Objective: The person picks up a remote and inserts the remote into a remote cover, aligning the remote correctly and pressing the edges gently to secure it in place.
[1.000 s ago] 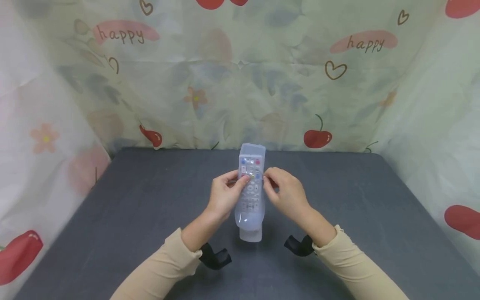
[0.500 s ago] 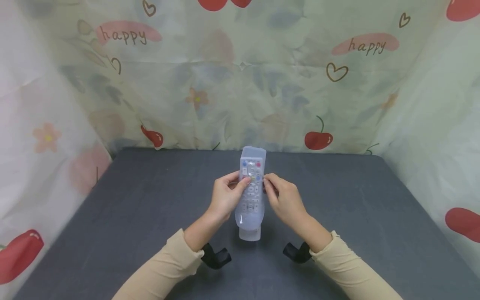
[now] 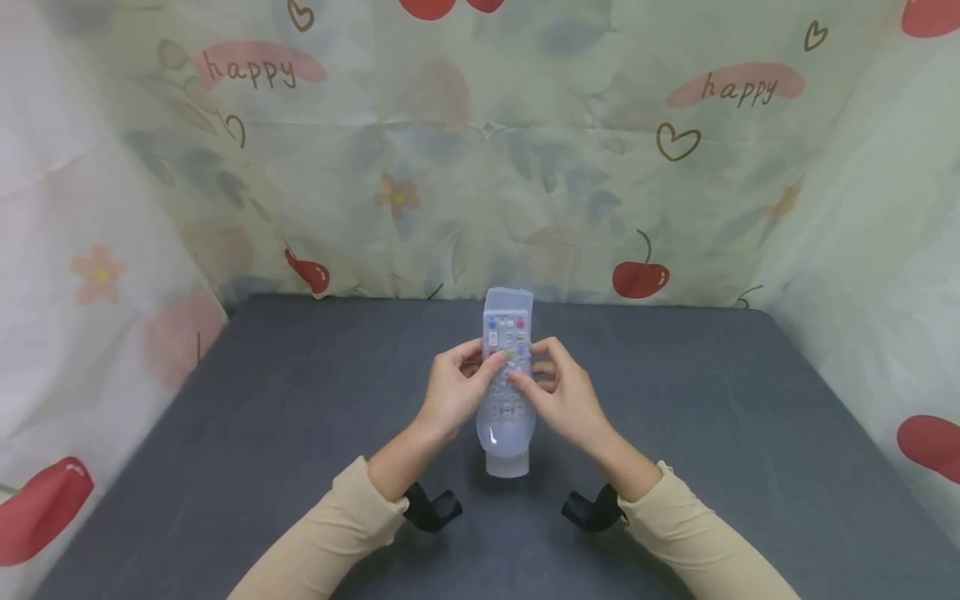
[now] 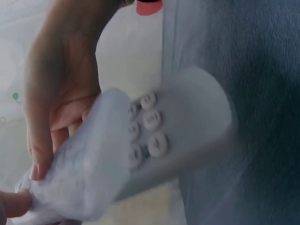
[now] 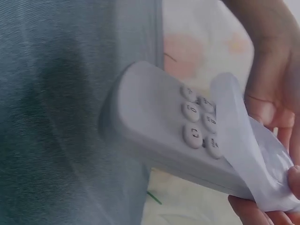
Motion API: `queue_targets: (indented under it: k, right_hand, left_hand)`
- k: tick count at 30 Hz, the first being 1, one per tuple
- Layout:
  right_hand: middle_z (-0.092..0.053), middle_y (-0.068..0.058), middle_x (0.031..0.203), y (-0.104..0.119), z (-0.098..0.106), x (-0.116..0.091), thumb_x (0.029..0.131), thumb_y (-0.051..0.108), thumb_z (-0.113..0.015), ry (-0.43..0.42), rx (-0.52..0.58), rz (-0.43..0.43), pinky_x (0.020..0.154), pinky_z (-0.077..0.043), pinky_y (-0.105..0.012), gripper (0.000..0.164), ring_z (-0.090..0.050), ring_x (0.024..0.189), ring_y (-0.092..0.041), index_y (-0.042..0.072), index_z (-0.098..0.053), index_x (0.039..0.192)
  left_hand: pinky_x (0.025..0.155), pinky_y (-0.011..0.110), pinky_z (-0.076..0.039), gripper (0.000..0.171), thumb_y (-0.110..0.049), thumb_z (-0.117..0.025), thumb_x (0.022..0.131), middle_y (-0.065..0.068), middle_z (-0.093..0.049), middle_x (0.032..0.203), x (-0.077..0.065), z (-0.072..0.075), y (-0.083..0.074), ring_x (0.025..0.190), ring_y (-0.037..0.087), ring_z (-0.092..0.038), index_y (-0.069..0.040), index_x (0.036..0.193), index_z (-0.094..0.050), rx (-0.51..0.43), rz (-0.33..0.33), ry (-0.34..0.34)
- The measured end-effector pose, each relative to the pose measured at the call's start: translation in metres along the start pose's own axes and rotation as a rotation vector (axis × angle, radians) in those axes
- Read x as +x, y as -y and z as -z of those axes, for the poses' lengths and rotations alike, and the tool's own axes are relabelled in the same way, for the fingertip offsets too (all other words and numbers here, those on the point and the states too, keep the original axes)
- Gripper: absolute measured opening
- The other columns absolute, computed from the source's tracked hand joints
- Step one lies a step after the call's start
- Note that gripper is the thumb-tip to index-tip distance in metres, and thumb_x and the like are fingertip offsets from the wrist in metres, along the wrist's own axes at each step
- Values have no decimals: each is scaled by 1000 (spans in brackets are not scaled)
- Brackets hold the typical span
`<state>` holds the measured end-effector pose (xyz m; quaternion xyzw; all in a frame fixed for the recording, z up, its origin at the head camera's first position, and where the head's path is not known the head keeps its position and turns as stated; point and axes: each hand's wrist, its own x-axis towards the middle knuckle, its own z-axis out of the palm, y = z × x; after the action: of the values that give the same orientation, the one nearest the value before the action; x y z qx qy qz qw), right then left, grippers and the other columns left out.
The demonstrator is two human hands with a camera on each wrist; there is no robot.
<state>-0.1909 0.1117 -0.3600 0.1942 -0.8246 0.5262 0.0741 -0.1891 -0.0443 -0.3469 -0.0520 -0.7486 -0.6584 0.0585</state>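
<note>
A pale grey remote control [image 5: 154, 108] sits partly inside a translucent silicone cover [image 3: 507, 437]. Its bare lower end [image 3: 507, 465] sticks out of the cover's near opening, and both wrist views show raised number buttons [image 4: 152, 120] there. My left hand [image 3: 453, 387] grips the covered part from the left, thumb on the front over the keys. From the right, my right hand [image 3: 566, 396] holds it too, thumb across the front and fingers at the right edge and behind. Coloured keys show through the cover. The remote is held upright, tilted, above the dark table.
The dark grey table [image 3: 337, 358] spreads around the hands. Behind it hangs a printed cloth [image 3: 480, 167] with cherries and lettering, and similar cloth lines both sides. Black straps [image 3: 433, 508] hang at both wrists below the beige sleeves [image 3: 322, 533].
My right thumb has moved from the remote's right edge onto its front, and the right fingers have spread along the edge. The remote has shifted slightly right in the head view.
</note>
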Motion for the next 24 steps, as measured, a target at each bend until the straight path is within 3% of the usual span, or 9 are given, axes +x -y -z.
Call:
queue_targets:
  k: [5,9,15,19,24]
  right_hand:
    - [-68,-25,95,1,7,4,89,12,-63,46,48,-58,62,-55,-28,31,-71,79,-29,2,-44,110]
    - [-68,-25,94,2,8,4,88,13,-64,50,54,-83,62,-53,-26,32,-71,78,-28,1,-43,110]
    - [-67,-26,96,4,4,2,88,11,-64,36,63,-107,65,-56,-31,31,-70,78,-30,2,-44,110]
    - [-66,-27,98,4,1,0,88,8,-63,15,75,-121,68,-57,-36,32,-70,80,-33,0,-44,112]
    - [-65,-29,98,4,-3,-1,88,4,-61,-6,117,-149,70,-57,-39,33,-70,81,-34,-2,-43,115]
  left_hand:
    - [75,30,-56,29,-14,-59,91,21,-67,107,3,8,-2,90,23,-67,3,115,-64,-8,-38,-20]
    - [72,27,-57,23,-9,-60,90,22,-69,102,5,12,-3,84,22,-69,5,108,-67,-11,-81,-44]
    - [64,23,-54,17,-8,-63,87,17,-72,92,2,10,0,77,21,-67,3,97,-71,111,-161,-101]
    - [63,23,-55,14,-6,-61,86,16,-72,90,1,4,4,75,22,-68,3,90,-70,214,-252,-169]
    - [64,26,-57,11,-5,-60,85,15,-70,86,-3,1,6,73,22,-69,4,86,-68,298,-334,-197]
